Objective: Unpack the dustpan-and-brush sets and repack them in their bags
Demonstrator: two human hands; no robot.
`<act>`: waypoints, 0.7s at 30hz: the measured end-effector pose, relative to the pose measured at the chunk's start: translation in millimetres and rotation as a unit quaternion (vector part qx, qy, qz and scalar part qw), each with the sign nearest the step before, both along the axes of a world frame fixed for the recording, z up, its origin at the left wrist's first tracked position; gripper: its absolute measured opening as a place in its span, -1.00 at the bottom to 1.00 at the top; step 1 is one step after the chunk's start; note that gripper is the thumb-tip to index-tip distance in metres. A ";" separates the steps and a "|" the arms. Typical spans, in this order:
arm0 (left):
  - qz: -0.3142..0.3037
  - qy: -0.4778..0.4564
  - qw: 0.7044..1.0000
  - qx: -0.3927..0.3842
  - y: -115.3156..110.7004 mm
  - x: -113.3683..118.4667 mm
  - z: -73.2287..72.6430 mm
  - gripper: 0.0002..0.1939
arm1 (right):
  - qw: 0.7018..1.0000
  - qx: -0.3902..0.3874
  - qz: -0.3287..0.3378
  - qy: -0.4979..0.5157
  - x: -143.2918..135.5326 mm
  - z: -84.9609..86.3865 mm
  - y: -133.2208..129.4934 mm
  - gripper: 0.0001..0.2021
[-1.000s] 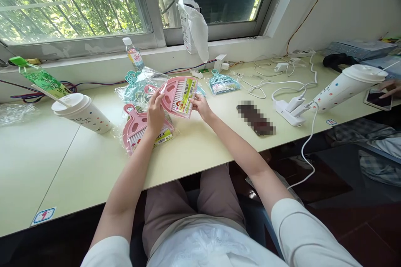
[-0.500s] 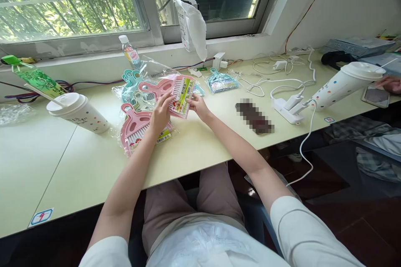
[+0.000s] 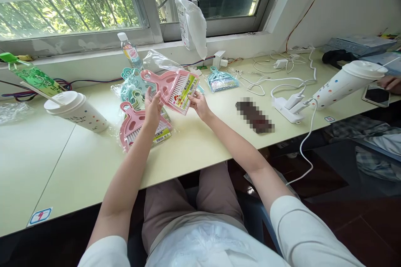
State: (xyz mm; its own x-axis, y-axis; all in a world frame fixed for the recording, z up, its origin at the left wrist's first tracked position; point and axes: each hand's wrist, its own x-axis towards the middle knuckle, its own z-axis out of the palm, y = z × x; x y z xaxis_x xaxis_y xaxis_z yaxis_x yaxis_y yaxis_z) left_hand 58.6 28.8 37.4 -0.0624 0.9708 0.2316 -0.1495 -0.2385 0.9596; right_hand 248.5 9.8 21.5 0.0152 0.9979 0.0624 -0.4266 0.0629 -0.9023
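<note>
My right hand [image 3: 200, 105] pinches the lower right edge of a pink dustpan and brush set [image 3: 171, 85], wrapped in clear plastic with a yellow-green label. The set is held tilted above the table. Beside its left edge is my left hand [image 3: 153, 109], fingers spread; whether it touches the plastic I cannot tell. Below that hand lies another pink dustpan set [image 3: 131, 123] in its wrapper, partly covered by my forearm. Behind it are several green-blue dustpan sets [image 3: 133, 81], and a separate blue dustpan set [image 3: 221, 80] lies farther right.
A white lidded cup [image 3: 78, 110] and green bottle [image 3: 37, 79] stand left; a clear bottle [image 3: 130, 52] is by the window. To the right are a blurred-out dark object [image 3: 254, 116], a power strip [image 3: 290, 110] with cables and another cup [image 3: 341, 85]. Another person's hand [image 3: 393, 84] is beside a phone [image 3: 376, 95].
My left hand has opened and drawn back left from the set. The held pink set has turned and shifted slightly up and right, showing more of its front.
</note>
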 end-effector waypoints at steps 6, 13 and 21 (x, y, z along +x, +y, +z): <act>-0.056 -0.111 0.989 -0.081 -4.3 13.7 -10.9 -0.75 | 1.000 -0.008 -0.005 -0.012 -10.1 -6.4 0.4 -0.72; -0.216 -0.073 0.963 -0.146 -21.1 34.5 -15.4 -0.66 | 0.997 -0.033 -0.067 0.036 -8.2 -13.4 8.6 -0.82; -0.050 -0.095 0.993 -0.057 -1.9 23.4 -17.3 -0.68 | 1.000 -0.012 0.011 -0.012 -14.9 -14.1 3.1 -0.73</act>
